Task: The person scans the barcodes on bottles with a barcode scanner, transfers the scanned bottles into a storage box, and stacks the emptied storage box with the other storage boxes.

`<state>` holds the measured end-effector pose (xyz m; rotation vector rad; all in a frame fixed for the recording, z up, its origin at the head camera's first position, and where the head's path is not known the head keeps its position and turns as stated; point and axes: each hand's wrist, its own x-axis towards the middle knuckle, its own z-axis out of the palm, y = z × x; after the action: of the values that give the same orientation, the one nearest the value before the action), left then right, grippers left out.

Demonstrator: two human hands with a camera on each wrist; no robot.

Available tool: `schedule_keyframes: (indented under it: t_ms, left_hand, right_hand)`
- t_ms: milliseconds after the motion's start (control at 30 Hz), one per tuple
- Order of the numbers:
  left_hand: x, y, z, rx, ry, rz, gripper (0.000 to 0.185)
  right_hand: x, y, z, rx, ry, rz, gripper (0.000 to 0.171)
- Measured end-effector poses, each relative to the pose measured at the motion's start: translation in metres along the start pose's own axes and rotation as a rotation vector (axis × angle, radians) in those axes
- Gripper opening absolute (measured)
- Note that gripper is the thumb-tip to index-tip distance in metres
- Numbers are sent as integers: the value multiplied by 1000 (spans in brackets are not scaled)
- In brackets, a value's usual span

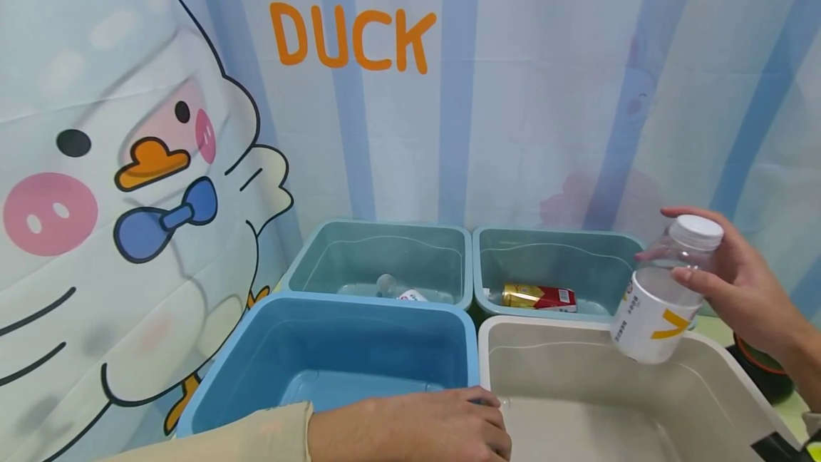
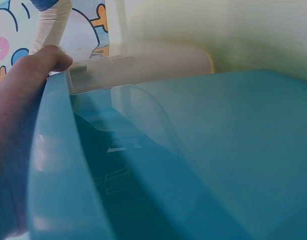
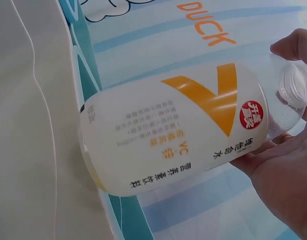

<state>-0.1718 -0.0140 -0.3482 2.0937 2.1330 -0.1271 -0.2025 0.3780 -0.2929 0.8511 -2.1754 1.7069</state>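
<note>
My right hand [image 1: 747, 291] holds a clear plastic bottle [image 1: 657, 319] by its upper part, thumb on one side and fingers on the other. The bottle has a white cap and a white label with a yellow mark; it tilts above the back right part of the beige bin [image 1: 577, 358]. In the right wrist view, its label fills the middle. My left hand [image 1: 417, 426] rests at the adjoining rims of the blue bin [image 1: 391, 305] and the beige bin, fingers loosely bent. The left wrist view shows its thumb side along the blue rim.
Behind stand two teal bins. The left one [image 1: 378, 223] contains a clear item with a white label [image 1: 412, 296], partly hidden by the rim. A gold and red can [image 1: 539, 298] lies in the right one [image 1: 558, 234]. A duck-print curtain [image 1: 526, 91] hangs behind them.
</note>
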Motion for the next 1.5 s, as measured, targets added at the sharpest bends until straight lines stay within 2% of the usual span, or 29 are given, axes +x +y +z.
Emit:
schedule_keyframes:
  t_ms: [200,433,600,867,1067,1200,1267,1500]
  left_hand:
    - [-2,-1,1,-32,20,11,45]
    - [-1,-1,1,-13,12,10,47]
    - [-1,-1,1,-9,18,15,46]
    - [-2,-1,0,-40,31,8,48]
    - [-1,-1,-1,-27,7,-2,49]
    - [-1,-1,-1,-27,8,-2,49]
    - [-2,-1,-1,-33,13,-1,49]
    - [-2,-2,-1,-35,23,-3,47]
  right_hand:
    - [1,5,-6,87,17,-30,61]
    - [1,7,-11,153,82,-42,53]
    - [3,4,-8,69,165,-10,54]
    - [6,-2,-6,-424,244,79,54]
    - [5,-2,-15,-440,264,81,49]
    - [6,1,-23,-318,273,56,46]
    - [6,2,-28,-302,279,50,48]
    - [2,8,-41,-408,323,94,56]
